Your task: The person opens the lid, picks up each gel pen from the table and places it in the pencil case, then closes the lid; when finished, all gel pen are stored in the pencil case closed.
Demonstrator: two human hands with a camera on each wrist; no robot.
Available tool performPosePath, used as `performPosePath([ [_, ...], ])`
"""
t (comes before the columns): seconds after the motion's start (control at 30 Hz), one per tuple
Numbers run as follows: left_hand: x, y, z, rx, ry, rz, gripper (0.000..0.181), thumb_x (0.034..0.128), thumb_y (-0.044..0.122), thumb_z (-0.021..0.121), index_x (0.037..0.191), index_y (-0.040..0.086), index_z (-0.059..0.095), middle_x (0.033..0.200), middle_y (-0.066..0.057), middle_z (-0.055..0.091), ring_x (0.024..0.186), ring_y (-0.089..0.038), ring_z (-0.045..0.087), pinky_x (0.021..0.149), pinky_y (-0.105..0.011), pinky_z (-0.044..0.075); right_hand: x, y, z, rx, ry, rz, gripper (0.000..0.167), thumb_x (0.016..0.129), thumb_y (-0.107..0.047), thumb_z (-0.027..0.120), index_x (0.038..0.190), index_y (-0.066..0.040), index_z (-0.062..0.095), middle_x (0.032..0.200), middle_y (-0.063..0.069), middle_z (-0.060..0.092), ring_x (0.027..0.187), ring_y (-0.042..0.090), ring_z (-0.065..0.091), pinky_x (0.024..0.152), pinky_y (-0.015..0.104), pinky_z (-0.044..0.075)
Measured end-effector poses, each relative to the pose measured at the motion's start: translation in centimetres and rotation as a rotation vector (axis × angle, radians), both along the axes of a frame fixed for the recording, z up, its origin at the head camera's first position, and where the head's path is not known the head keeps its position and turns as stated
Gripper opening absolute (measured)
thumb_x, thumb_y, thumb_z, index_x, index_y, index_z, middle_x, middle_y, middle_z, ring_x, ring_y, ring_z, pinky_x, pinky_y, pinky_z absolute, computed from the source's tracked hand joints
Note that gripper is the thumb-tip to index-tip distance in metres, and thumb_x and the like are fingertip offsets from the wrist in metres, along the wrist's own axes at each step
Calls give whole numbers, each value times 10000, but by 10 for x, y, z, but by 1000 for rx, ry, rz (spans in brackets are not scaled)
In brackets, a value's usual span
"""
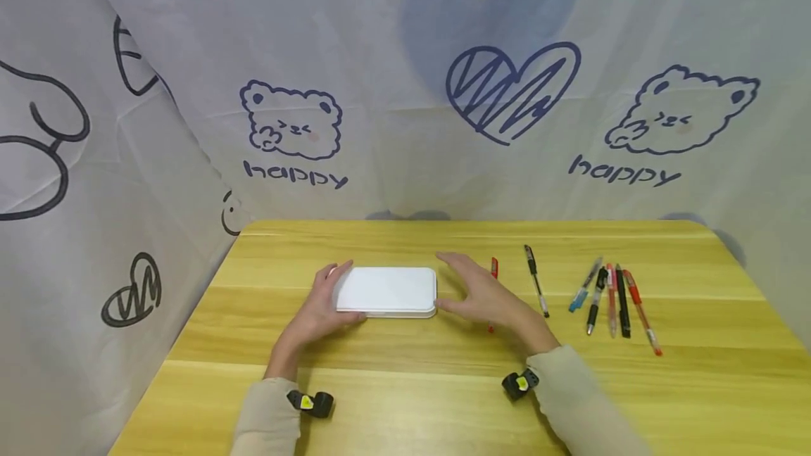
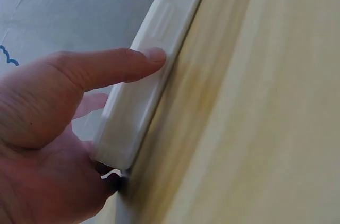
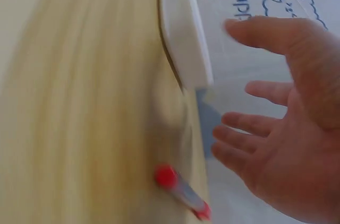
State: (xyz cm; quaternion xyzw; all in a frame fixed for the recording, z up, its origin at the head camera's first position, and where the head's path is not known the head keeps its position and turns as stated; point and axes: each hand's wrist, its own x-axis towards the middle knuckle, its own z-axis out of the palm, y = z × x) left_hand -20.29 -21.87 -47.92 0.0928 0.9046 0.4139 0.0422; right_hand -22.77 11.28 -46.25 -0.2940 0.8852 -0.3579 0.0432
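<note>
The box is plain white. The yellow tabletop has paler and browner streaks of wood grain. The grey-white cloth bears dark blue outlined bears, hearts and lettering. The sleeves are beige, the wrist cameras black with yellow patches. There is a black pen, a pink pen and a clear pen with red ends.
</note>
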Motion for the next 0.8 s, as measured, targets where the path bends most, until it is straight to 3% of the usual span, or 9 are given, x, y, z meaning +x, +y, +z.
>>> performPosePath([
  [0.2,1,0,-7,34,49,26,948,768,152,909,1555,29,395,1578,-299,239,1435,-486,298,1181,-642,247,0,-21,-11,12,-39,52,868,863,-177,829,1563,18,354,1582,203,400,1463,372,370,1186,511,336],
  [0.5,-3,-1,-14,97,83,56,956,722,144,919,1537,44,431,1562,-261,273,1405,-456,336,1168,-637,261,1,-34,-13,44,1,5,864,840,-183,843,1538,46,388,1576,233,403,1452,379,393,1185,478,346],
  [0.8,-3,4,-21,47,93,123,981,662,179,934,1525,96,476,1561,-243,313,1384,-458,380,1137,-640,326,2,-39,-10,58,52,-27,854,761,-179,859,1477,77,472,1502,236,503,1394,359,483,1149,452,404],
])
